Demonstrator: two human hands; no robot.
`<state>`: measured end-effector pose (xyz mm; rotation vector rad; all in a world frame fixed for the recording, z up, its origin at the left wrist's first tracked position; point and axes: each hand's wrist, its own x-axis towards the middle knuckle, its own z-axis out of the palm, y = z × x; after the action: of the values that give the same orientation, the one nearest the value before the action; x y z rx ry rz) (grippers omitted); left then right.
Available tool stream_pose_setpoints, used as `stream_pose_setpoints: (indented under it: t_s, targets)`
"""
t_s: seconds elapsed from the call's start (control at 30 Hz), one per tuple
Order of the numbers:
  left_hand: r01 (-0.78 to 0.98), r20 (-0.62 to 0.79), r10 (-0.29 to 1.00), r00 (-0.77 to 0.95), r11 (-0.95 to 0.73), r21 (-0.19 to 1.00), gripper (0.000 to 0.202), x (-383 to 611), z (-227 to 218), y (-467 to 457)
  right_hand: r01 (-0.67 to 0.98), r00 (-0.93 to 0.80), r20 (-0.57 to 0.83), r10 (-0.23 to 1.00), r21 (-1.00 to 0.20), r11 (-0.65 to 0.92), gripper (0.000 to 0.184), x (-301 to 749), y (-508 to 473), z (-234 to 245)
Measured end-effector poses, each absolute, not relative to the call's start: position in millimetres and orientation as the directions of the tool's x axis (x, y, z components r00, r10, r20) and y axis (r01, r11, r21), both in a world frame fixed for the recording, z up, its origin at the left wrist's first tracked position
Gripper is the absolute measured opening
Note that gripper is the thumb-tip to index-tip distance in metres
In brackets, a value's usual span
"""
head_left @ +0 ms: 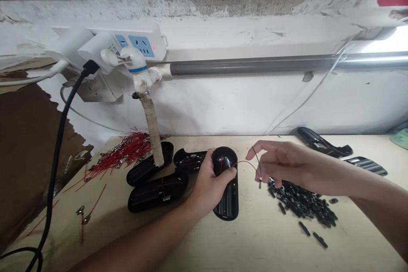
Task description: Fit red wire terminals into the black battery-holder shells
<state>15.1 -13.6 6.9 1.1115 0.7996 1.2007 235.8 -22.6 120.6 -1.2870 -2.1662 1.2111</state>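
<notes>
My left hand grips a glossy black plastic shell with a rounded top, its thumb lying across the face. From the shell a thin red wire arcs over to my right hand. There the fingertips pinch a small dark part with a bright metal bit, and a thin black wire stands up from it. Right beside that hand lies a pile of small black parts. Several similar black shells with red wires inside rest left of my left hand.
A heap of red wires with metal ends lies at the back left under a ribbed hose. More black shells are at the back right. A black power cable hangs from a power strip at the left.
</notes>
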Motion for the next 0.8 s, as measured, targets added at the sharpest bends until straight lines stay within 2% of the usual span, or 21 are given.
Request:
stream_pose_setpoints:
  t_s: [0.1, 0.17, 0.27, 0.33, 0.43, 0.53, 0.63, 0.8]
  targets:
    - [-0.272, 0.080, 0.975, 0.209, -0.020, 0.962, 0.029, 15, 7, -13, 0.426, -0.527, -0.068, 0.847, -0.884, 0.194, 0.029, 234, -22, 120]
    - [-0.257, 0.085, 0.975, 0.205, -0.031, 0.966, 0.028, 15, 7, -13, 0.470, -0.485, -0.046, 0.873, -0.856, 0.215, 0.027, 231, -22, 119]
    - [-0.248, 0.092, 0.972, 0.218, -0.036, 0.968, 0.031, 14, 8, -14, 0.652, -0.397, 0.037, 0.917, -0.692, 0.310, 0.020, 225, -27, 119]
    - [-0.236, 0.102, 0.966, 0.239, -0.045, 0.971, 0.038, 13, 9, -15, 0.733, -0.385, 0.148, 0.911, -0.551, 0.399, 0.017, 219, -33, 120]
    - [-0.213, 0.123, 0.954, 0.273, -0.065, 0.975, 0.046, 13, 8, -15, 0.737, -0.471, 0.341, 0.813, -0.354, 0.576, 0.023, 211, -44, 119]
    - [-0.204, 0.151, 0.946, 0.288, -0.093, 0.974, 0.046, 13, 5, -14, 0.670, -0.575, 0.460, 0.677, -0.212, 0.712, 0.031, 202, -51, 119]
    - [-0.200, 0.179, 0.939, 0.295, -0.122, 0.972, 0.044, 13, 2, -12, 0.620, -0.623, 0.480, 0.618, -0.179, 0.764, 0.037, 193, -49, 117]
    - [-0.168, 0.188, 0.939, 0.288, -0.144, 0.975, 0.045, 14, 1, -13, 0.587, -0.652, 0.427, 0.626, -0.237, 0.774, 0.038, 178, -31, 112]
